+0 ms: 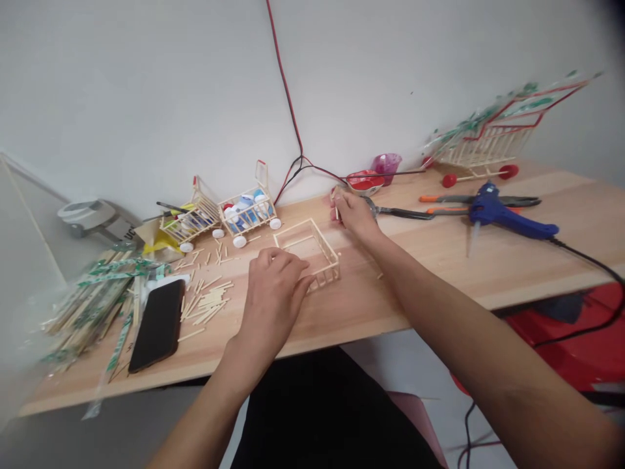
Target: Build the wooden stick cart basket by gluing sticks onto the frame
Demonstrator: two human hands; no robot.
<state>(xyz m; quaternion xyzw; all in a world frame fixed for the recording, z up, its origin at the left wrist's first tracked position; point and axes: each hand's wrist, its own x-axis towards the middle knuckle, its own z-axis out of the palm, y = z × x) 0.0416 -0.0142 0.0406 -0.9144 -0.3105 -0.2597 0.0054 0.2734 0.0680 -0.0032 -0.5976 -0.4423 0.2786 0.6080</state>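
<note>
A small open box frame [323,238] of thin wooden sticks rests on the table, short upright sticks along its near and right sides. At its near left part, my left hand [273,286] is closed with fingertips pinching the frame; the hand covers that part. Farther back and to the right, my right hand [355,212] is pinched around a short wooden stick [336,207]. Left of the frame lies a loose pile of short cut sticks [209,301]. Beyond my right hand is a red shallow dish [366,182].
Two small stick carts [247,212] stand at the back, one filled with small items. On the left lie a phone [159,322] and bagged sticks [97,299]. To the right are a blue glue gun [508,218], pliers [522,200] and a larger red-wheeled cart [488,146].
</note>
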